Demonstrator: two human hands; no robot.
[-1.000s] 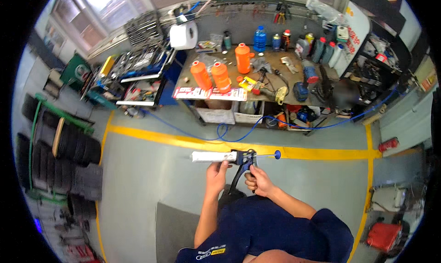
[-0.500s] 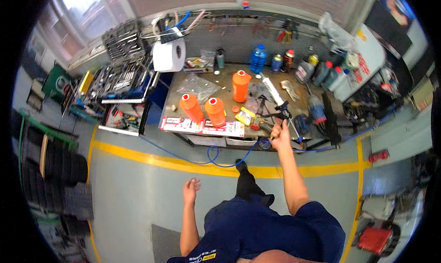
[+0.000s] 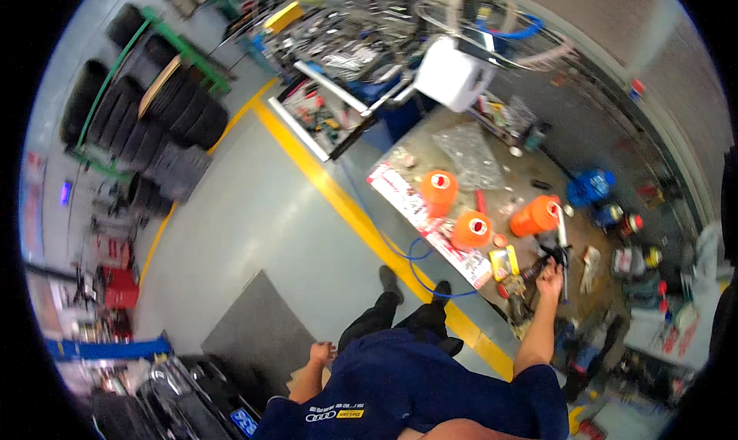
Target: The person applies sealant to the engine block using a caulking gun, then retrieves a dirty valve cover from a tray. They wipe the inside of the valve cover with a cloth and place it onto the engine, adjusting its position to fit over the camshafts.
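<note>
My right hand (image 3: 549, 278) reaches over the workbench (image 3: 420, 141), its fingers curled at the black handle of a caulking gun (image 3: 563, 228) with a pale barrel. Motion blur softens the grip. The gun lies beside an orange bottle (image 3: 533, 216). Two more orange bottles, one at the front (image 3: 470, 232) and one to its left (image 3: 439, 195), stand near the bench's front edge. Close to my right hand is a small yellow package (image 3: 503, 263). Low by my side hangs my left hand (image 3: 322, 354), fingers loosely bent and nothing seen in it.
An open tool drawer (image 3: 317, 117) juts out left of the bench, below a paper roll (image 3: 453, 75). A blue hose (image 3: 419, 267) loops down at the bench front. Tyres (image 3: 127, 117) fill a green rack at far left. A dark vehicle (image 3: 173, 401) stands lower left.
The view has swung left, bringing the vehicle and more floor into sight. My left hand has drawn back toward my side. My right hand stays at the caulking gun's handle.
</note>
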